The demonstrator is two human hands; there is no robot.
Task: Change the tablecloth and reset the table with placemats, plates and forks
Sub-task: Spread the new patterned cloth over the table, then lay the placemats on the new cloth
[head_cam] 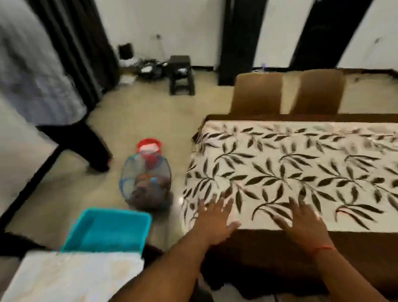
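Both hands, left (214, 221) and right (305, 222), were spread flat, nothing gripped, on the tablecloth (305, 168) at lower center.

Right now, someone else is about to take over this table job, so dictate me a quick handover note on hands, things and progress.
Left hand: open, fingers spread flat on the white tablecloth with dark leaf print near the table's corner.
Right hand: open, flat on the same cloth at the near edge.
The cloth lies spread over the table; whether it is the new one I cannot tell.
No placemats, plates or forks in view.
Left: lay those.
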